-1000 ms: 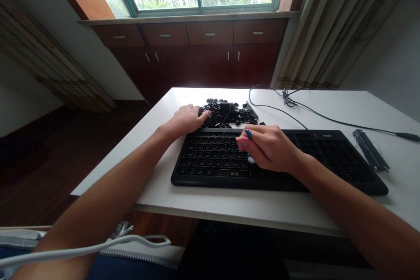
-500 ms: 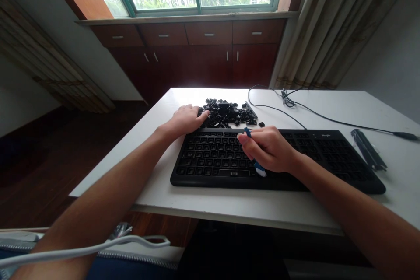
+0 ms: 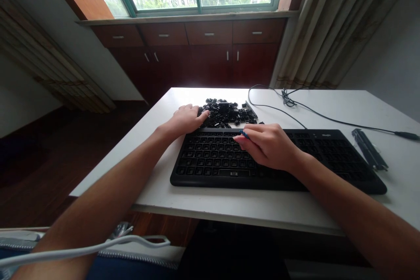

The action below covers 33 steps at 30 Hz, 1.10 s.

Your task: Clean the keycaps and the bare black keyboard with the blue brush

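A black keyboard (image 3: 213,162) with its keycaps taken off lies on the white table (image 3: 229,210). My right hand (image 3: 267,146) hovers over its middle, fingers closed round a small blue brush (image 3: 243,133); only the brush's blue top shows, its bristles are hidden under the hand. My left hand (image 3: 185,119) rests flat with fingers stretched out at the keyboard's far left corner, touching a pile of loose black keycaps (image 3: 228,113) just behind the keyboard.
The keyboard's black cable (image 3: 295,105) loops across the back of the table. A long black bar-shaped part (image 3: 369,148) lies right of the keyboard. Dark wooden cabinets (image 3: 197,52) stand under the window. A white cord (image 3: 82,249) crosses my lap.
My right hand has swept the brush back up the keyboard; its white bristles, visible below the hand half a second ago, are now hidden. My left hand has not moved.
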Each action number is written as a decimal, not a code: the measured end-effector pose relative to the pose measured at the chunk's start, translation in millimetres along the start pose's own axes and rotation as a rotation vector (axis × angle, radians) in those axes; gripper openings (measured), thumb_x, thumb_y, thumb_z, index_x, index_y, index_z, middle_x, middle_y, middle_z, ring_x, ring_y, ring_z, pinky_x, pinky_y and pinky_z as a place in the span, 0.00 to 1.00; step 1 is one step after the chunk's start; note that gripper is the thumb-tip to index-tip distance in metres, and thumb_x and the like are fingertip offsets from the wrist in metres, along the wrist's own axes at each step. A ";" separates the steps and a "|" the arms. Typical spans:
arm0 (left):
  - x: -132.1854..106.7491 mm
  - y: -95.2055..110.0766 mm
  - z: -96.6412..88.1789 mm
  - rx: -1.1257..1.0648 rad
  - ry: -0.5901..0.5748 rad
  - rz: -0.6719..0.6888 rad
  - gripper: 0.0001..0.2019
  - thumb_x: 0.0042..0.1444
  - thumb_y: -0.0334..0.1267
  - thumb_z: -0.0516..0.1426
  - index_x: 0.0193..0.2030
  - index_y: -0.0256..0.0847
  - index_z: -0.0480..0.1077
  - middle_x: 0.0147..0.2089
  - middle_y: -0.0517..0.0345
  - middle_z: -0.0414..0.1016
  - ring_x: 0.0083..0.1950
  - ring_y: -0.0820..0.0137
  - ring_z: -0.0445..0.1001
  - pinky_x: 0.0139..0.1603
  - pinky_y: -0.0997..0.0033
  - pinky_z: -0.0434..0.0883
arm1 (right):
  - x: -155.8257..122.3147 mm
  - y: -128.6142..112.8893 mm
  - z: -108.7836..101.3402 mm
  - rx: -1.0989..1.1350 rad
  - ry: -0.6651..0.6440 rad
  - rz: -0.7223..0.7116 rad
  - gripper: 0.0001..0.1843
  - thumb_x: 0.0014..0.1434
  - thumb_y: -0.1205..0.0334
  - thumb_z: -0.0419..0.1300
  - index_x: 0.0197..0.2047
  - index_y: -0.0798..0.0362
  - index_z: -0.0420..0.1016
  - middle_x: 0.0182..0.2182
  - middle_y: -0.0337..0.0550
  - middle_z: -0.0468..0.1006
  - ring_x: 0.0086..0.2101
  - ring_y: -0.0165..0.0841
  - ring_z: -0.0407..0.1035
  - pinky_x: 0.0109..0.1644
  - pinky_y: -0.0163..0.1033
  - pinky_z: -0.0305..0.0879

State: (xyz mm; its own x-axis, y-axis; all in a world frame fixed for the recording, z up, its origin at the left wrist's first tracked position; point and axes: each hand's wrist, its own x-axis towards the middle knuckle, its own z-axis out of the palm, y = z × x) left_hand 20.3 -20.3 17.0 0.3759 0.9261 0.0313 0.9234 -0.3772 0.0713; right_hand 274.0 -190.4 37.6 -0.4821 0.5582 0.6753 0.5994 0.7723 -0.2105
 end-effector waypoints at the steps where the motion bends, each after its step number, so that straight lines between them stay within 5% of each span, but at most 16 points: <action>1: -0.2 -0.1 -0.3 0.001 -0.002 0.002 0.42 0.69 0.64 0.39 0.65 0.28 0.72 0.65 0.28 0.72 0.67 0.41 0.69 0.68 0.45 0.67 | -0.4 -0.3 -0.3 0.048 0.002 0.021 0.24 0.77 0.58 0.51 0.29 0.56 0.70 0.24 0.38 0.70 0.23 0.23 0.59 0.27 0.35 0.53; 11: -0.5 -1.0 0.2 0.007 -0.004 -0.005 0.42 0.69 0.65 0.38 0.67 0.31 0.71 0.68 0.31 0.71 0.70 0.43 0.67 0.69 0.46 0.65 | -0.1 -2.7 -3.7 0.459 0.054 0.079 0.29 0.78 0.58 0.50 0.23 0.56 0.70 0.19 0.37 0.73 0.21 0.19 0.64 0.28 0.30 0.60; 16: -0.9 -0.2 -0.5 0.009 -0.001 -0.006 0.40 0.69 0.64 0.39 0.65 0.35 0.73 0.66 0.34 0.73 0.68 0.44 0.69 0.68 0.46 0.66 | 0.9 -3.5 -6.1 0.557 -0.062 0.121 0.33 0.79 0.57 0.48 0.21 0.55 0.69 0.18 0.37 0.72 0.20 0.19 0.63 0.30 0.30 0.61; 23: -2.7 2.5 -3.2 0.010 0.002 0.002 0.39 0.69 0.63 0.39 0.64 0.34 0.73 0.63 0.34 0.75 0.66 0.44 0.70 0.67 0.48 0.67 | -2.7 -1.2 0.2 0.262 -0.196 0.007 0.29 0.74 0.58 0.55 0.20 0.54 0.57 0.18 0.33 0.58 0.20 0.21 0.45 0.25 0.37 0.43; 29: -1.3 0.5 -1.5 0.002 0.000 -0.001 0.40 0.69 0.64 0.39 0.64 0.33 0.73 0.64 0.32 0.74 0.66 0.43 0.70 0.67 0.46 0.67 | -0.7 0.2 -2.7 0.031 -0.054 -0.071 0.24 0.74 0.60 0.55 0.24 0.54 0.62 0.21 0.34 0.63 0.22 0.24 0.50 0.26 0.36 0.47; 33: 0.1 -1.0 0.0 0.013 -0.008 -0.001 0.41 0.69 0.65 0.38 0.66 0.34 0.72 0.67 0.33 0.72 0.70 0.44 0.67 0.70 0.48 0.65 | -0.7 -0.6 -3.0 0.127 -0.035 -0.029 0.24 0.75 0.59 0.53 0.25 0.54 0.65 0.21 0.36 0.67 0.22 0.23 0.55 0.26 0.36 0.49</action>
State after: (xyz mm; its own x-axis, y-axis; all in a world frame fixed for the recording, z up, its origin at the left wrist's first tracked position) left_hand 19.5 -19.8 16.9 0.3757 0.9264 0.0237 0.9246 -0.3765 0.0582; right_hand 275.9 -192.1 39.4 -0.5212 0.5438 0.6577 0.5000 0.8192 -0.2810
